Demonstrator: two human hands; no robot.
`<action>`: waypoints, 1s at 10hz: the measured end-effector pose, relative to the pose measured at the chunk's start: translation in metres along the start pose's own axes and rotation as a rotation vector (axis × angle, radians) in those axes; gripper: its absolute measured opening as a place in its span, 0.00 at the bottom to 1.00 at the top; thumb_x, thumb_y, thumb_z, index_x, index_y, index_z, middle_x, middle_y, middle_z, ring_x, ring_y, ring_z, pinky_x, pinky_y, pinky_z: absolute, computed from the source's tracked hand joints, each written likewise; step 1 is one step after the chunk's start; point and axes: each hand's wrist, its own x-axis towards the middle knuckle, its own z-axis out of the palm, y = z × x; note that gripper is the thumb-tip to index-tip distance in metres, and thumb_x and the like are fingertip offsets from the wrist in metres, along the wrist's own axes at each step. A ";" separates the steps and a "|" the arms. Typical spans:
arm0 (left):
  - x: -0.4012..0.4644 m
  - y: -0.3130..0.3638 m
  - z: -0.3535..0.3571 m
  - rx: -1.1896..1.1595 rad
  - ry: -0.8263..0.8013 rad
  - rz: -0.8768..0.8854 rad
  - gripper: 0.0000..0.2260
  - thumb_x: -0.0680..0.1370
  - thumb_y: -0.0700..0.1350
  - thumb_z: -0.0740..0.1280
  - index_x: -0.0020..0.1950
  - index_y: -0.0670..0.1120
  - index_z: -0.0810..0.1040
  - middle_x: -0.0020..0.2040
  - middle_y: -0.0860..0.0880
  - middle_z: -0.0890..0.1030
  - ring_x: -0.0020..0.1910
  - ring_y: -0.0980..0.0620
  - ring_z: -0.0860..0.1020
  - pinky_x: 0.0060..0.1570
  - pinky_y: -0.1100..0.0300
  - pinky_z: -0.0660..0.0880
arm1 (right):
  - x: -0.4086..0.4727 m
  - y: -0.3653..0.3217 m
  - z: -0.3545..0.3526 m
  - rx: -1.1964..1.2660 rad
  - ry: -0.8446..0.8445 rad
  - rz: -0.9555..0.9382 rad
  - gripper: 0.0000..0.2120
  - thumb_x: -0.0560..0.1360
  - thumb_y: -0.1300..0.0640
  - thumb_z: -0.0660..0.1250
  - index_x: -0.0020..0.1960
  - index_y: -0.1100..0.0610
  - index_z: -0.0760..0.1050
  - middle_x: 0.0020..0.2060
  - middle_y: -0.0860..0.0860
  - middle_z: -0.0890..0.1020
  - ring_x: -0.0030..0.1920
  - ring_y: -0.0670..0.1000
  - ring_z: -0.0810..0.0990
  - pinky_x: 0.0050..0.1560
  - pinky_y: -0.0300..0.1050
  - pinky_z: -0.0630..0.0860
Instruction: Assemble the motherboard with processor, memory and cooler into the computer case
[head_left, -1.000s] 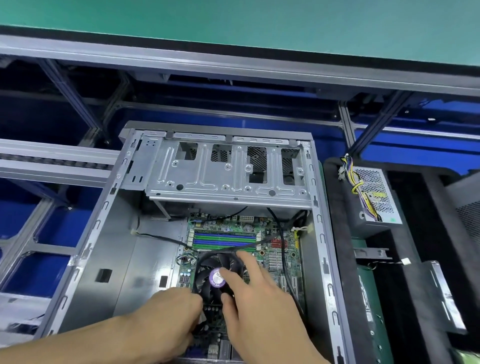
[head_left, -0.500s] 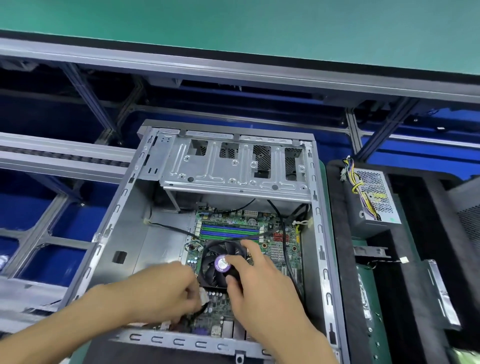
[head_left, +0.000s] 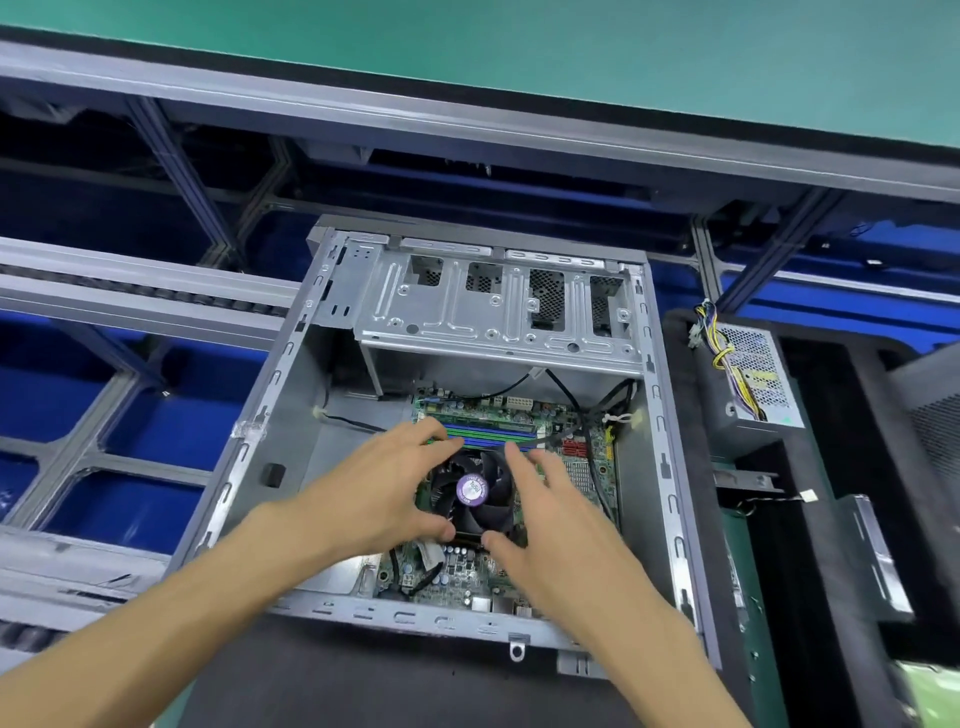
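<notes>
hands (head_left: 457, 499) now apparently flanking cooler (head_left: 475, 493)

Green wall (head_left: 519, 47), grey metal framing (head_left: 415, 130)

Single head view — looks forward and down, close above open computer case (head_left: 291, 374) — no second view.

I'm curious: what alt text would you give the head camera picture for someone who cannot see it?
Two bare hands, left hand and right hand, reach around the black cooler fan on a green motherboard lying inside an open metal computer case. A power supply with coloured wires sits to the case's right.
</notes>
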 end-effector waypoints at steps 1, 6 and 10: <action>0.001 0.000 -0.001 0.033 -0.014 0.017 0.43 0.71 0.62 0.74 0.80 0.52 0.59 0.73 0.57 0.64 0.72 0.56 0.63 0.70 0.59 0.64 | 0.017 0.003 -0.010 -0.056 -0.059 0.020 0.43 0.79 0.46 0.69 0.83 0.53 0.45 0.79 0.49 0.54 0.71 0.55 0.71 0.65 0.48 0.72; -0.005 -0.007 0.001 0.083 0.005 0.077 0.42 0.74 0.67 0.67 0.82 0.54 0.53 0.76 0.57 0.60 0.73 0.57 0.61 0.71 0.57 0.64 | 0.023 0.003 0.007 -0.130 -0.065 0.019 0.40 0.82 0.43 0.61 0.83 0.54 0.41 0.76 0.51 0.61 0.66 0.56 0.76 0.56 0.49 0.75; -0.034 -0.004 -0.004 -0.137 0.190 -0.006 0.17 0.77 0.64 0.63 0.63 0.60 0.76 0.56 0.65 0.74 0.50 0.69 0.74 0.48 0.69 0.70 | -0.018 -0.006 -0.010 0.126 0.323 -0.052 0.08 0.81 0.45 0.61 0.58 0.42 0.77 0.46 0.37 0.76 0.50 0.40 0.74 0.50 0.38 0.73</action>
